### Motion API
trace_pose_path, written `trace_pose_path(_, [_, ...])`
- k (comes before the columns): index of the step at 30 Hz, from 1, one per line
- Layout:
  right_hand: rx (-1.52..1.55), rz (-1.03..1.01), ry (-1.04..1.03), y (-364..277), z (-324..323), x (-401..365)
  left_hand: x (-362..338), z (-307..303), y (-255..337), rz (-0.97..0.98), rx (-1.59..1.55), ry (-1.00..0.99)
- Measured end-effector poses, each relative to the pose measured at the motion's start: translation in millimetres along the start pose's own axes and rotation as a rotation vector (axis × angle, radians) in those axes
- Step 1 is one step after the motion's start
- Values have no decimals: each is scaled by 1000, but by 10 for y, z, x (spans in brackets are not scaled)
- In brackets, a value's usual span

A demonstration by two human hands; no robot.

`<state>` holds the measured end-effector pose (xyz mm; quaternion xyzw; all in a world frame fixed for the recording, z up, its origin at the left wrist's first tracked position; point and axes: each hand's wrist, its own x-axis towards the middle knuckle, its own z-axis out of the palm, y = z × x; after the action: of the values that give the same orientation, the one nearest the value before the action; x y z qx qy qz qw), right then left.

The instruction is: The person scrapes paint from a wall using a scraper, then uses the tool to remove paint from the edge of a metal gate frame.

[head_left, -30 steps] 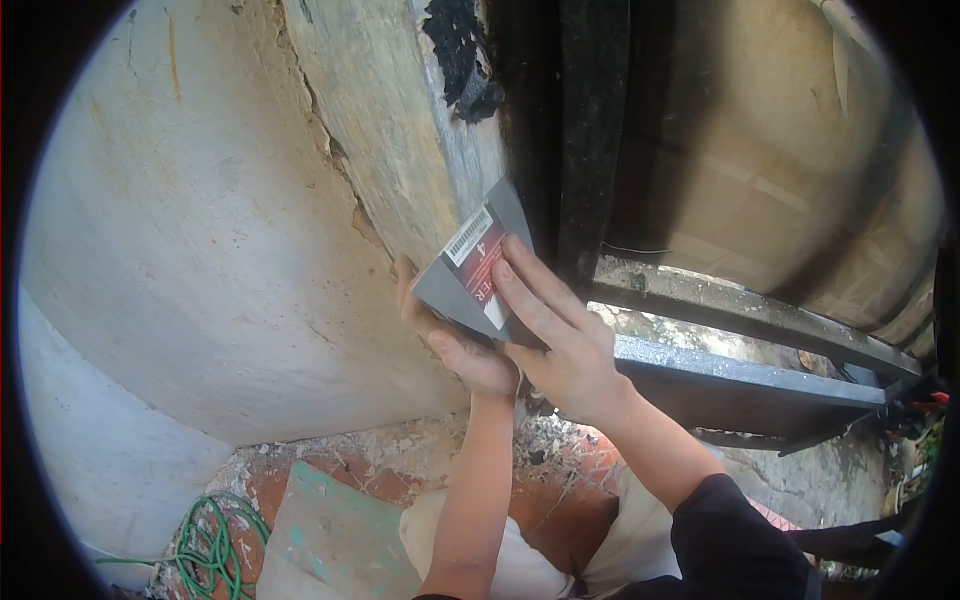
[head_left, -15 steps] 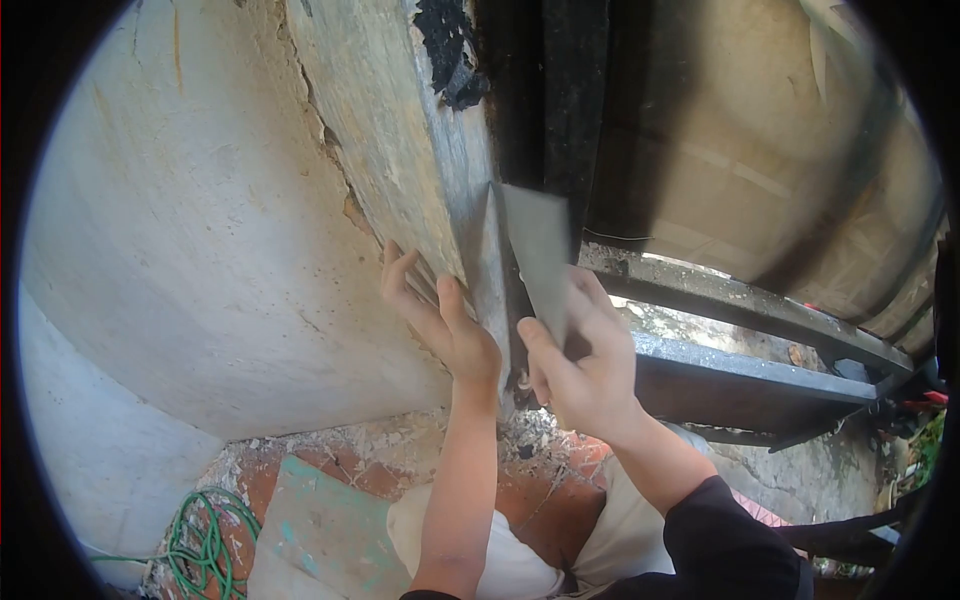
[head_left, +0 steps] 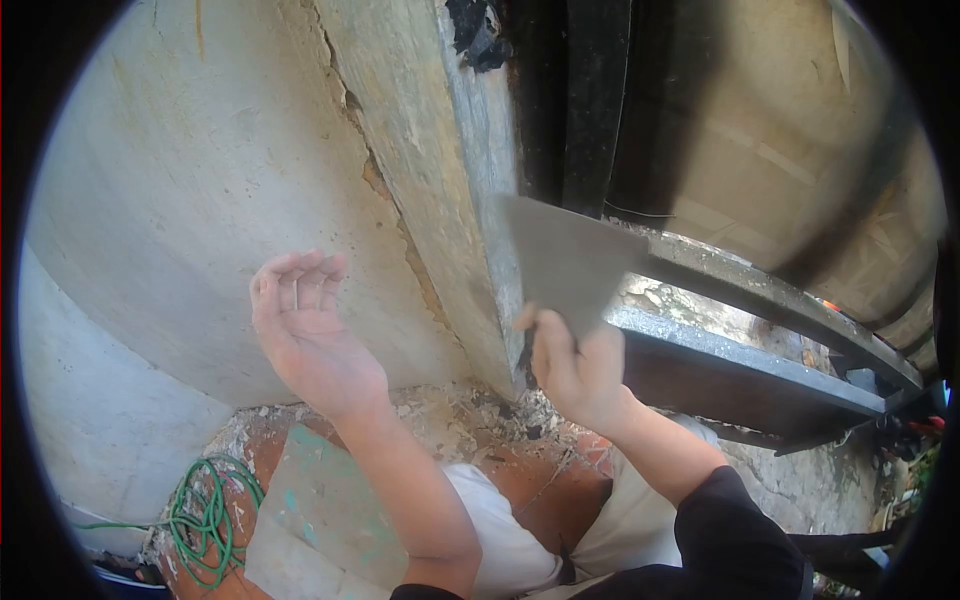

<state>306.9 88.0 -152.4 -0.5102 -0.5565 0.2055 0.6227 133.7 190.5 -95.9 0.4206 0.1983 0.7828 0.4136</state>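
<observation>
My right hand (head_left: 575, 370) is closed around a flat, wide metal scraper (head_left: 570, 260), its blade pointing up beside the lower edge of a worn wooden post (head_left: 430, 170). The handle is hidden in my fingers. My left hand (head_left: 305, 325) is raised in front of the pale wall (head_left: 180, 230), palm up and fingers curled loosely apart, with nothing in it. A gap lies between it and the post. Peeling black material (head_left: 482, 35) clings to the post near the top.
Dark metal bars and a grey ledge (head_left: 750, 355) stand at the right. A coiled green hose (head_left: 205, 520) and a paint-marked board (head_left: 320, 510) lie at the lower left. Flakes of debris (head_left: 460, 415) cover the floor by the post's foot.
My left hand has come off the post and moved left, turning palm up. The scraper in my right hand has turned, so its broad face shows. The view has shifted slightly.
</observation>
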Motion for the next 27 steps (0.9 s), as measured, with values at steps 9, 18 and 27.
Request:
trace_pose_path(9, [8, 49, 78, -54, 23, -41, -72, 124, -41, -85, 51, -115])
trace_pose_path(18, [-402, -240, -13, -248, -78, -117, -493, 485, 148, 225, 539, -805])
trace_pose_path(27, [-178, -263, -160, -130, 1, -81, -504, 530, 72, 124, 524, -456])
